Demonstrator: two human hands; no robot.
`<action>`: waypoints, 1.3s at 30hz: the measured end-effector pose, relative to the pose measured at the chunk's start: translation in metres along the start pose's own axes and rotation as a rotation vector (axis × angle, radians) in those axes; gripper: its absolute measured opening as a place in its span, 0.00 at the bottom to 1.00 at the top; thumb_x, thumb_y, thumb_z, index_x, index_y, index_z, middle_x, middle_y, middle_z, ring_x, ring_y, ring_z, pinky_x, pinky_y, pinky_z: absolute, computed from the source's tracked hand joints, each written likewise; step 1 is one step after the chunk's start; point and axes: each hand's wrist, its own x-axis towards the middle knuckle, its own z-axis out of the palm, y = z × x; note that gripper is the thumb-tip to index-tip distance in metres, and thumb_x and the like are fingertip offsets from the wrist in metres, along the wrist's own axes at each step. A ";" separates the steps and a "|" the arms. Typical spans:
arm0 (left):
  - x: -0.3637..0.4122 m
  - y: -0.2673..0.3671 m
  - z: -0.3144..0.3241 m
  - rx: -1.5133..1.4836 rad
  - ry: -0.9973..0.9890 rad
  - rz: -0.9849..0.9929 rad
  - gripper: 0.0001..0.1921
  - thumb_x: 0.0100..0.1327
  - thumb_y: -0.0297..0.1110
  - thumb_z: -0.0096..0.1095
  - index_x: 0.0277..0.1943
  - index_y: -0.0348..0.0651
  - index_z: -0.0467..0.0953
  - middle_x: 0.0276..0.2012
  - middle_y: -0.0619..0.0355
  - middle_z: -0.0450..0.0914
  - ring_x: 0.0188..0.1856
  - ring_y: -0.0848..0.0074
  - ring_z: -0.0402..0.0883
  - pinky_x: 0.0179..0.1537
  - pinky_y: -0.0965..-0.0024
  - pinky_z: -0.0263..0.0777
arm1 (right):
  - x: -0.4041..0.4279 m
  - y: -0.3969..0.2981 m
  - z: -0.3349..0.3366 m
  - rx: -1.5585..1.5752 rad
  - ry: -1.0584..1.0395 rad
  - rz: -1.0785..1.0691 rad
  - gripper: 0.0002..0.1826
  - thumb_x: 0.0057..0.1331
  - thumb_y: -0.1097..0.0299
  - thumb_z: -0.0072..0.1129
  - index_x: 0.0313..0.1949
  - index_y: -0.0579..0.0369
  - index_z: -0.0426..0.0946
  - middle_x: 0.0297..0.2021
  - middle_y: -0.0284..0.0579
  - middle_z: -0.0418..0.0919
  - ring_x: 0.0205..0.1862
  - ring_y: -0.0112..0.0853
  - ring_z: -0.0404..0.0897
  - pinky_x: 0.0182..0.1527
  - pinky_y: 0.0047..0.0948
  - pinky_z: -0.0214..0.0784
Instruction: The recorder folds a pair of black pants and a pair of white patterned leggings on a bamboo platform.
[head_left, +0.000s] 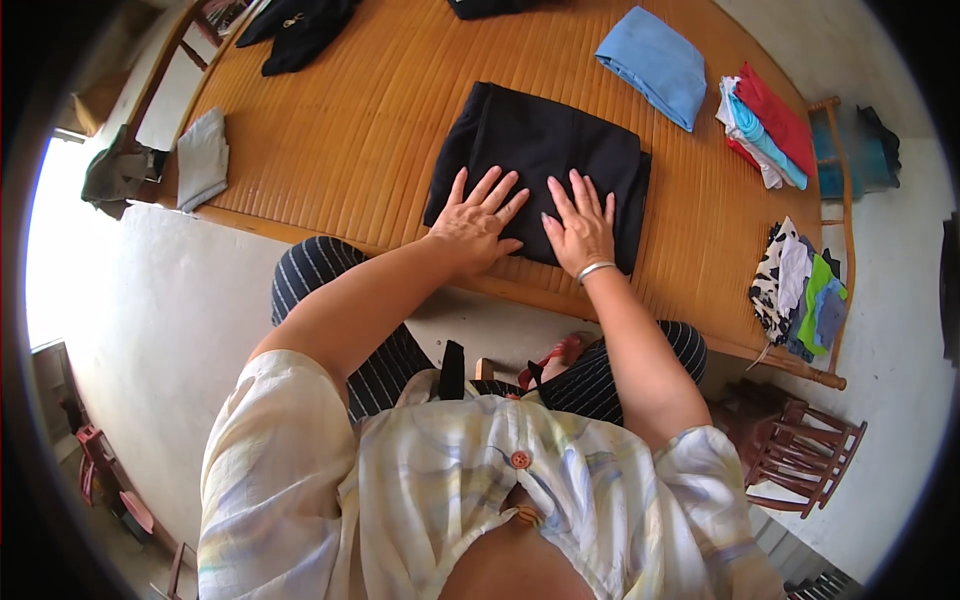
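A folded black cloth garment (555, 135) lies flat on the slatted bamboo surface (337, 135) in front of me. My left hand (480, 221) rests palm down on its lower left part, fingers spread, the thumb near the front edge. On its lower right part lies my right hand (581, 225), also palm down with fingers apart and a silver bangle at the wrist. Neither hand grips anything. Layered folds show along the garment's right edge.
Folded blue cloth (652, 67) lies at the upper right, beside stacked red, white and turquoise clothes (776, 127). Mixed clothes (799, 292) lie at the right corner. Grey folded cloth (202, 159) is at the left edge, black clothing (300, 34) farther back. Wooden stools (806, 457) stand lower right.
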 end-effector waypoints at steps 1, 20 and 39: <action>0.000 0.000 -0.006 0.002 0.009 0.000 0.35 0.61 0.54 0.46 0.66 0.48 0.48 0.68 0.52 0.41 0.69 0.62 0.38 0.64 0.46 0.30 | -0.002 0.012 0.000 -0.004 -0.004 -0.028 0.27 0.60 0.54 0.49 0.60 0.41 0.61 0.62 0.44 0.56 0.63 0.42 0.56 0.63 0.52 0.41; 0.005 -0.011 -0.022 -0.890 0.094 -0.906 0.35 0.39 0.29 0.74 0.49 0.30 0.60 0.45 0.39 0.72 0.50 0.56 0.73 0.50 0.65 0.69 | -0.043 -0.036 -0.012 2.042 0.260 1.491 0.42 0.54 0.57 0.64 0.57 0.70 0.51 0.54 0.59 0.63 0.58 0.47 0.60 0.62 0.49 0.50; 0.023 -0.016 -0.041 -0.870 0.271 -0.631 0.20 0.52 0.40 0.61 0.43 0.34 0.74 0.41 0.45 0.77 0.46 0.64 0.76 0.48 0.67 0.69 | -0.051 0.070 -0.033 1.570 0.264 1.268 0.20 0.59 0.80 0.48 0.53 0.62 0.64 0.48 0.51 0.71 0.51 0.43 0.70 0.54 0.45 0.63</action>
